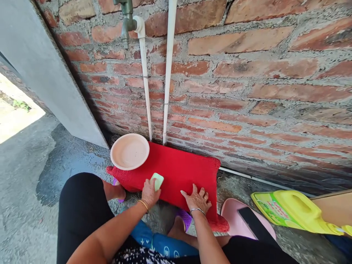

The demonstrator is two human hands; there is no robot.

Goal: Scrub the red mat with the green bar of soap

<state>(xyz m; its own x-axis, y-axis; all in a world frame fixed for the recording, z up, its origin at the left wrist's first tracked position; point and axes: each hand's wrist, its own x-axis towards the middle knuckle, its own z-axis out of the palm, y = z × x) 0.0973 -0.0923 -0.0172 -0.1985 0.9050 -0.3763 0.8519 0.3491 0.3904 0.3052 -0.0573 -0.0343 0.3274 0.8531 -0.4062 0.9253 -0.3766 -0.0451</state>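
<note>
Nearest the camera, a black-and-white patterned garment (137,256) is showing at the lower edge of the frame, with two forearms (112,229) reaching past it toward the centre. The left hand (150,194) is gripping a pale green bar (157,181) — its fingers are pinching the sides narrowly — and the bar is lying over the front middle of a red cloth (181,161); whether it is pressing on the fabric cannot be told. The right hand (197,201) is resting near the cloth's right end, holding nothing, its fingers spreading wide. The cloth is lying flat across the centre, its lower right corner bunching. A pale basin (129,151) is standing at its left end. At lower right, a rounded pink object (229,216) is carrying a dark flat object (257,225) near a yellow jug (291,207); a brick wall (247,88) is rising behind. The laying-out is apparently complete; working the bar over the cloth is seemingly only beginning — no lather is showing, so most of the surface is probably awaiting treatment.
</note>
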